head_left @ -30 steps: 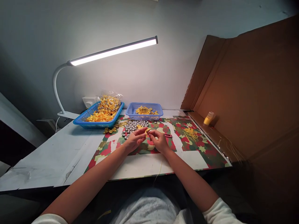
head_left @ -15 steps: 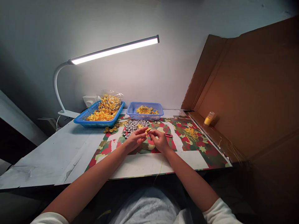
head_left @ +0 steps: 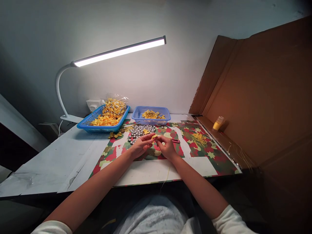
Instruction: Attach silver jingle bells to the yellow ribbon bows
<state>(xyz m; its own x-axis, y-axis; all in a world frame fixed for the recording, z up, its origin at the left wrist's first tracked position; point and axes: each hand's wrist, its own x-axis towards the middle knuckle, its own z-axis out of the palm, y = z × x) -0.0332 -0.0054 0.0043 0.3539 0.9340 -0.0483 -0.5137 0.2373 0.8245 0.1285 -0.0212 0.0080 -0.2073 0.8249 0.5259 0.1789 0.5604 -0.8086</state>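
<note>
Just above the tabletop, my left hand (head_left: 142,145) pinches a small yellow ribbon bow (head_left: 154,137) between thumb and fingers. My right hand (head_left: 166,145) meets it from the other side, its fingertips pressed together at the bow; what exactly they grip is hidden. A thin yellow thread (head_left: 167,175) hangs below the right wrist over the table's front edge. Right behind the hands lies a pile of silver bells (head_left: 140,130) with a yellow piece among them. A red tool (head_left: 175,141), partly covered by my right hand, lies beside it.
A blue basket (head_left: 85,128) heaped with yellow bows stands at the back left. Beside it is a smaller blue basket (head_left: 151,122). Yellow threads (head_left: 199,139) lie on the right, near a yellow-filled bottle (head_left: 217,124) and cardboard (head_left: 258,87). A lamp (head_left: 119,52) hangs above.
The yellow bow has turned slightly and sits a little lower between my fingertips. Both hands stay in nearly the same place.
</note>
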